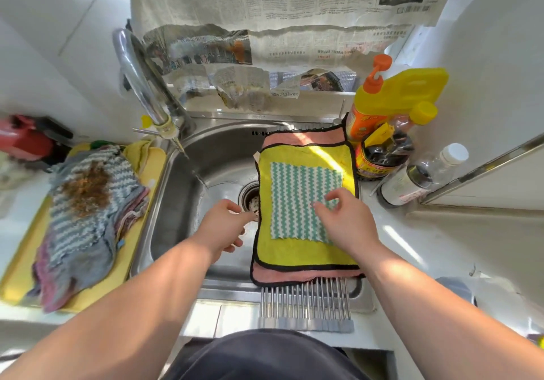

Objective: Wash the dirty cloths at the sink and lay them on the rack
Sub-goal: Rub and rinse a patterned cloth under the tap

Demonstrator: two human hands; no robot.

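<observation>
Yellow tray (pixel 17 276) at nine o'clock holds stained cloths (pixel 85 203); at three, right hand (pixel 347 220) rests loosely open on green cloth (pixel 297 191), left hand (pixel 223 223) relaxed, empty

One view, camera worn on my head. Wide-angle, faces forward and steeply down onto sink (pixel 176 203). Near: sink fills centre, my torso (pixel 265 356) at bottom edge, newspaper (pixel 294 2) at top. Edges bowed.
</observation>
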